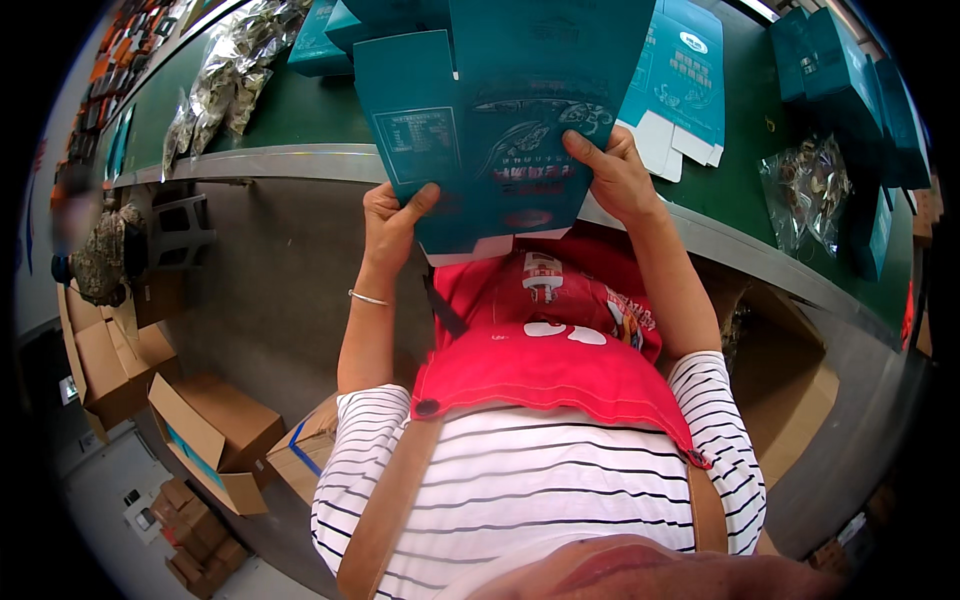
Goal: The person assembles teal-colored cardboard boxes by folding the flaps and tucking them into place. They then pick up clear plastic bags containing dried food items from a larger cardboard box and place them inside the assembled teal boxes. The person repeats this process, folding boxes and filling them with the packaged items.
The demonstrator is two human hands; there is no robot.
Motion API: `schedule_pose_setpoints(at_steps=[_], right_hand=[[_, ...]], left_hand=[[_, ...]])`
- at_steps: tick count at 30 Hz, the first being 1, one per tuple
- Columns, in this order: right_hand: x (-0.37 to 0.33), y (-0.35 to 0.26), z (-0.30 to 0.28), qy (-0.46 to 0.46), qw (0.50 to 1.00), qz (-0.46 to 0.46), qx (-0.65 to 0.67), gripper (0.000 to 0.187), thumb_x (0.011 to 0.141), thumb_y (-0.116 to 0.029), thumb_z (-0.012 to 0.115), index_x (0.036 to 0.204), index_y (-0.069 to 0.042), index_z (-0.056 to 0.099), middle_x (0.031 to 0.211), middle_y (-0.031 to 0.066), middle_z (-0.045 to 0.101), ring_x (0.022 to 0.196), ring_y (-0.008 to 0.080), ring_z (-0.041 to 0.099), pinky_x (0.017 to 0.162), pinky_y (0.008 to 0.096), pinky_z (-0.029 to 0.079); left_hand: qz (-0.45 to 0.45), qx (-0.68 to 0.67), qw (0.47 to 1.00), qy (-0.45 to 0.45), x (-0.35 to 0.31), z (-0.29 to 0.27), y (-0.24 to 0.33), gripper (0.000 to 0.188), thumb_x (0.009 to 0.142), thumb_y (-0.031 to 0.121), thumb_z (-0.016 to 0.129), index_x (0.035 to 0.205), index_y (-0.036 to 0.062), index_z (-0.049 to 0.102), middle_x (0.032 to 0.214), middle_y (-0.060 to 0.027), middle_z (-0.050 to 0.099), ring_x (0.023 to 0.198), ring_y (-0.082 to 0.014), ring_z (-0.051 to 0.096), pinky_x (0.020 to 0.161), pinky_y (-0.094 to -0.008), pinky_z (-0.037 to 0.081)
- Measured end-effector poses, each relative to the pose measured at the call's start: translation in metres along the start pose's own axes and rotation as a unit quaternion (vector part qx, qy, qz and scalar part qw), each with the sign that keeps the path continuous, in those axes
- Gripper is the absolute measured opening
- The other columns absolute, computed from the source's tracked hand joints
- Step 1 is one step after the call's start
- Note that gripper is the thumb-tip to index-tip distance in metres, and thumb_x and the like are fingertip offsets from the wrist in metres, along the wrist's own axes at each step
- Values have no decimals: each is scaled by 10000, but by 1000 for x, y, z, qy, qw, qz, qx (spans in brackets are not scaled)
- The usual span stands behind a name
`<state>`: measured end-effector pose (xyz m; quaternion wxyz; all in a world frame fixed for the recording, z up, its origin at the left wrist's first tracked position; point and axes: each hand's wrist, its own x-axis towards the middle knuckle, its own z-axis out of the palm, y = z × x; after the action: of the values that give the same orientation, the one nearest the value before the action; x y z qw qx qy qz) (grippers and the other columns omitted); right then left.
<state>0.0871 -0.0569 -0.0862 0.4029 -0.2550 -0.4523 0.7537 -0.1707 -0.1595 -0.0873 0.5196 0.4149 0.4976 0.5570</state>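
Observation:
A flat teal carton blank (pixel 500 110) with printed panels and white bottom flaps is held up in front of my chest, over the edge of a green worktable (pixel 300 115). My left hand (pixel 392 218) grips its lower left edge, thumb on the front face. My right hand (pixel 612 172) grips its lower right part, fingers spread across the print. A thin bracelet sits on my left wrist. Below the carton I see my red apron and striped shirt.
More teal cartons (pixel 840 70) are stacked at the table's far right, another flat blank (pixel 680 75) lies beside them. Clear bags of dried goods (pixel 225 75) lie at the left and one bag (pixel 805 185) at the right. Open brown boxes (pixel 210 430) stand on the floor.

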Motion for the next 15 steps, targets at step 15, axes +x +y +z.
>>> schedule_pose_setpoints(at_steps=[15], right_hand=[[-8, -6, 13, -49, 998, -37, -10, 275, 917, -186, 620, 1138, -24, 595, 1031, 16, 637, 954, 105, 573, 852, 265, 472]], left_hand=[[129, 28, 989, 64, 22, 12, 38, 463, 827, 120, 720, 1229, 4, 522, 1078, -108, 640, 911, -146, 618, 783, -257, 510]])
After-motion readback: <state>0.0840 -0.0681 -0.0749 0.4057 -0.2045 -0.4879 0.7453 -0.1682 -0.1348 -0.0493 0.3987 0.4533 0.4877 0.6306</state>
